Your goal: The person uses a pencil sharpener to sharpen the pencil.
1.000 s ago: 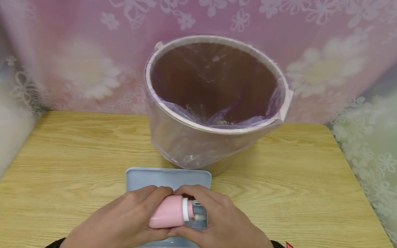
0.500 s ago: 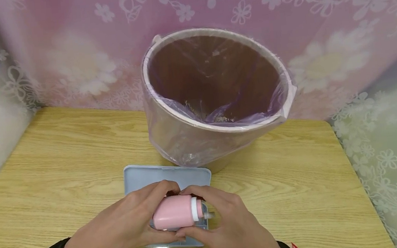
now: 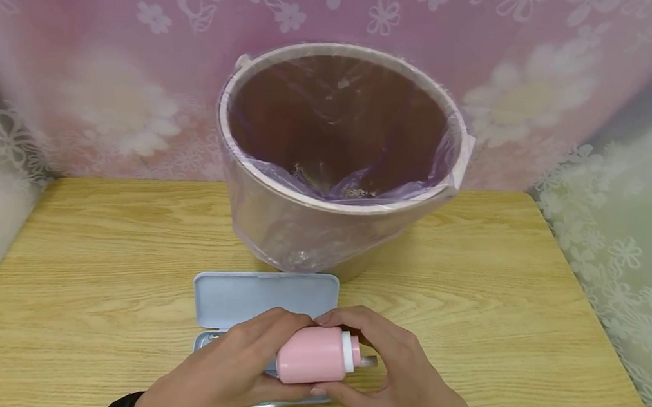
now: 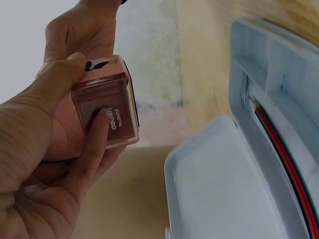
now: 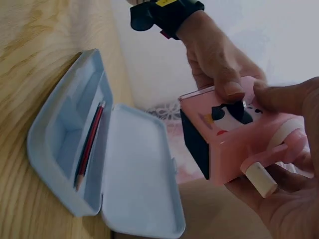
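A pink crank pencil sharpener (image 3: 311, 355) is held between both hands above the pencil case. My left hand (image 3: 230, 367) grips its left end; in the left wrist view a finger lies across the dark see-through shavings drawer (image 4: 122, 122), which bears white lettering. My right hand (image 3: 392, 359) holds the other end, thumb below and fingers above, around the side with the white ring. The right wrist view shows a cartoon print on the pink body (image 5: 229, 129) and the crank's white knob (image 5: 261, 180). Below lies the light blue pencil case (image 3: 264, 293), lid folded back, partly hidden by my hands.
Inside the case, a red and black pencil (image 5: 90, 144) lies in the long compartment. A large bin (image 3: 305, 231) lined with a clear purplish bag stands right behind the case on the wooden table (image 3: 103, 249). A pink floral curtain (image 3: 116, 66) hangs at the back.
Both hands have moved to the right with the sharpener, which now sits further over the case's right end. More of the case's left side shows. The view has shifted slightly.
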A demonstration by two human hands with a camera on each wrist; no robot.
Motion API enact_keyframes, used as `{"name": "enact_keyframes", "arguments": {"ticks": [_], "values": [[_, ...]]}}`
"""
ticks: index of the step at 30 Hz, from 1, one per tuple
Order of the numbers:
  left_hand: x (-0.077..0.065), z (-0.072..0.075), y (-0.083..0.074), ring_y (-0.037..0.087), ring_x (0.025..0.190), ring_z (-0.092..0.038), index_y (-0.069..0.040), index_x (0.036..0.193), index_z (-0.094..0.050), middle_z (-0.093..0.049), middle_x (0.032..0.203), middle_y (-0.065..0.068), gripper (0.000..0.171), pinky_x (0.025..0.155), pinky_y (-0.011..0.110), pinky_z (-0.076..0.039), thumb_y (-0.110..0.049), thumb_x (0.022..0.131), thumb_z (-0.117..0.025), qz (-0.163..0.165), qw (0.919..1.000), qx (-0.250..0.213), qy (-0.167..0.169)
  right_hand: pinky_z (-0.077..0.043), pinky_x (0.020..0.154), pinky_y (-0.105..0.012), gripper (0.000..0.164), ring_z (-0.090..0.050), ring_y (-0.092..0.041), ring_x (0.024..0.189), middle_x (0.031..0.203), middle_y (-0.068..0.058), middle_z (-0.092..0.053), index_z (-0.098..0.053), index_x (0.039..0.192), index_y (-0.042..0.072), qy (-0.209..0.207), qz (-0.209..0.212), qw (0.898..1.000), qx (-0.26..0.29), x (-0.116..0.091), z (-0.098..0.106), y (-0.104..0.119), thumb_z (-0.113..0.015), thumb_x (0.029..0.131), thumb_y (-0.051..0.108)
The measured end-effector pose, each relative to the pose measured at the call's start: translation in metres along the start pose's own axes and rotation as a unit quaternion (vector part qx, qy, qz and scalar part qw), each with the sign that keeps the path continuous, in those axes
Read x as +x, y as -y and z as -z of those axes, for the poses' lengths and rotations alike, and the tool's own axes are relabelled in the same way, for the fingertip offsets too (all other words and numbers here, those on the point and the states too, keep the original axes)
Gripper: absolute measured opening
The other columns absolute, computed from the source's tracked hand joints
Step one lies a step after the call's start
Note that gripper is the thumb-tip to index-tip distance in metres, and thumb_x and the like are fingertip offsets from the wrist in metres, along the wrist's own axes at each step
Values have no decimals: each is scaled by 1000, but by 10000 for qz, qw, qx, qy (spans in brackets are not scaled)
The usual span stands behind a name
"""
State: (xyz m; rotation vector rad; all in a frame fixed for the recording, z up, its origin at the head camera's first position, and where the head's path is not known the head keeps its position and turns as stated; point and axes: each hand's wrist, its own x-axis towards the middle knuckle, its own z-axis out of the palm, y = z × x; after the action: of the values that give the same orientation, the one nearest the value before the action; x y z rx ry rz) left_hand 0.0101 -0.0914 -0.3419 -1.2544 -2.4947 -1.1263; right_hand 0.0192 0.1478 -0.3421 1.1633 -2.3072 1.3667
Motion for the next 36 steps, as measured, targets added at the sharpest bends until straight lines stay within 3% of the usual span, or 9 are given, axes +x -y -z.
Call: {"name": "enact_keyframes", "arguments": {"ticks": [4, 7, 12, 15, 18, 21, 26, 31, 36], "values": [[5, -10, -4, 0, 95, -63, -17, 129, -55, -64, 109, -11, 58, 82, 9, -49, -34, 82, -85, -83, 9998, -135, 129, -50, 101, -21, 70, -65, -20, 116, 129, -10, -64, -56, 134, 0, 50, 83, 9999, -99, -7, 0, -5, -89, 79, 27], [8, -18, -7, 1, 94, -62, -16, 128, -54, -64, 106, -10, 59, 80, 10, -50, -32, 81, -86, 51, 9995, -146, 281, -50, 103, -21, 74, -66, -20, 118, 132, -11, -65, -55, 139, 2, 148, -19, 9998, -142, -14, 3, -9, -89, 78, 29], [12, -29, -12, 1, 93, -62, -16, 127, -54, -65, 106, -8, 56, 80, 13, -52, -36, 83, -84, 472, 9974, -166, 519, -55, 92, -18, 75, -72, -15, 108, 126, -7, -71, -59, 138, 5, 279, -295, 9991, 76, -29, 14, -18, -90, 73, 25], [14, -31, -11, 2, 92, -63, -15, 126, -53, -65, 105, -7, 57, 79, 15, -53, -41, 84, -82, 569, 9972, -27, 477, -56, 83, -16, 67, -73, -13, 97, 116, -5, -75, -64, 132, 8, 171, -414, 9988, -185, -40, 21, -26, -90, 73, 27], [12, -31, -5, 2, 87, -62, -13, 119, -56, -63, 101, -8, 53, 76, 13, -52, -43, 84, -82, 423, 9982, 298, 314, -54, 77, -13, 61, -71, -10, 90, 109, -1, -75, -65, 127, 12, 96, -739, 9947, -708, -52, 28, -36, -89, 75, 33], [9, -31, 3, 2, 84, -63, -14, 110, -62, -64, 99, -9, 37, 72, 12, -51, -39, 88, -80, 354, 9971, 610, 298, -52, 75, -12, 59, -69, -8, 88, 109, 2, -74, -65, 127, 16, 171, -1056, 9890, -1017, -65, 31, -45, -89, 75, 32], [2, -32, 17, 2, 81, -62, -16, 99, -66, -66, 94, -9, 15, 68, 18, -53, -27, 93, -75, 687, 9901, 1030, 657, -51, 82, -12, 61, -68, -7, 93, 113, 4, -73, -64, 127, 19, 402, -1235, 9855, -1095, -77, 32, -52, -91, 73, 29], [-6, -36, 27, 3, 72, -55, -15, 88, -66, -59, 83, -8, 11, 61, 21, -50, -19, 90, -76, 791, 9807, 1530, 926, -50, 78, -12, 62, -66, -4, 90, 111, 8, -72, -63, 125, 20, 523, -1432, 9801, -1268, -79, 31, -53, -92, 72, 29], [-13, -42, 34, 6, 71, -56, -15, 82, -69, -59, 80, -8, 9, 59, 23, -51, -10, 89, -74, 531, 9743, 1983, 926, -53, 74, -17, 60, -65, -2, 89, 112, 11, -71, -62, 124, 23, 757, -1736, 9733, -1297, -76, 33, -53, -92, 73, 31]]}}
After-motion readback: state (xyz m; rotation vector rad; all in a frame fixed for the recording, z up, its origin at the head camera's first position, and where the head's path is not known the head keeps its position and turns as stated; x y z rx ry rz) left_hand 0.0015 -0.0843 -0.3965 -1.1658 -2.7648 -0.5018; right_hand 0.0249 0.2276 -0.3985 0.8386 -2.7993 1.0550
